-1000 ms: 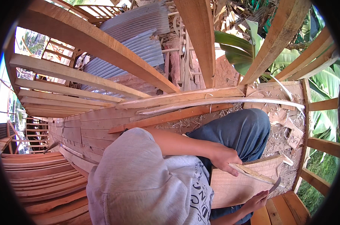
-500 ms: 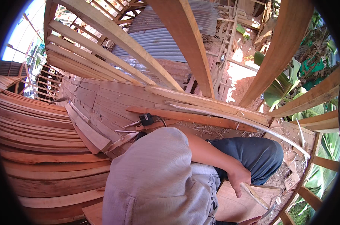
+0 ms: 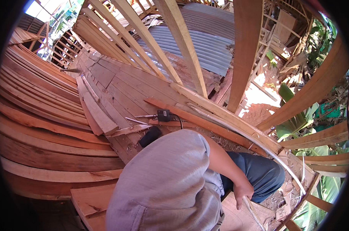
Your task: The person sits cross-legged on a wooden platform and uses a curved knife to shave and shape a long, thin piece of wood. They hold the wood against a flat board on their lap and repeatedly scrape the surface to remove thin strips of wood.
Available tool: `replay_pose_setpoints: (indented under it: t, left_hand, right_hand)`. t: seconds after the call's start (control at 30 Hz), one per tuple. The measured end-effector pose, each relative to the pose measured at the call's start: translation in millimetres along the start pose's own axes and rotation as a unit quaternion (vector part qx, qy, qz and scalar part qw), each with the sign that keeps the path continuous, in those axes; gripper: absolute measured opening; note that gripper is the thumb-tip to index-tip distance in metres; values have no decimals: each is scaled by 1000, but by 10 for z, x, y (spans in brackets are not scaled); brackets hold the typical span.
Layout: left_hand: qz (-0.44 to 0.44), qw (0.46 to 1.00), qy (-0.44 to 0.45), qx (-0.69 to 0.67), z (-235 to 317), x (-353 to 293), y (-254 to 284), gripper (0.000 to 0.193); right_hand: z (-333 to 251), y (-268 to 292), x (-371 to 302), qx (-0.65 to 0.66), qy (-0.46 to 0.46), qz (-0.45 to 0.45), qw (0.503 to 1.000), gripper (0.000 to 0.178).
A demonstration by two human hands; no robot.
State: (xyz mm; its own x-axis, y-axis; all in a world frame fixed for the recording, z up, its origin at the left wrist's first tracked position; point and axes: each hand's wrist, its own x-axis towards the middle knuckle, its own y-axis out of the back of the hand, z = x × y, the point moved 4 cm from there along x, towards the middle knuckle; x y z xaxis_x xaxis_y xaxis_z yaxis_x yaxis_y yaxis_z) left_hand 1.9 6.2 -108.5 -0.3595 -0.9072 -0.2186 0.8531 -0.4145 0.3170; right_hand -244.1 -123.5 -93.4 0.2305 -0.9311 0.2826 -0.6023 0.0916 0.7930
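My left arm reaches out of a grey sleeve toward the lower right. My left hand is closed around the upper end of a thin, pale-edged piece of wood, which slants down toward the lower edge. Beneath it lies a broad wooden board, beside my bent knee in dark jeans. My right hand is out of view now. The lower end of the held piece runs close to the picture's edge.
Curved planks are stacked at left. A black box with a cord and a dark rounded object lie on the plank floor. Upright timber ribs line the far side, with corrugated sheets and leaves beyond.
The view has swung, so more of the floor and the dark rounded object shows. My right hand and a curved blade, seen earlier at the lower edge, have left view. My left hand keeps its hold.
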Motion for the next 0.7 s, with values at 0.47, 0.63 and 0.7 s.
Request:
replay_pose_setpoints:
  t: [0.47, 0.63, 0.7]
  left_hand:
    - [-104, 992, 57, -35, 17, 283, 192, 45]
    - [-120, 990, 63, -42, 25, 265, 151, 48]
    - [-122, 989, 69, -43, 16, 233, 156, 47]
  right_hand:
    - [1194, 183, -104, 133, -293, 154, 934, 55]
    - [1351, 144, -114, 262, -302, 167, 901, 56]
    - [1350, 103, -120, 253, -315, 137, 905, 58]
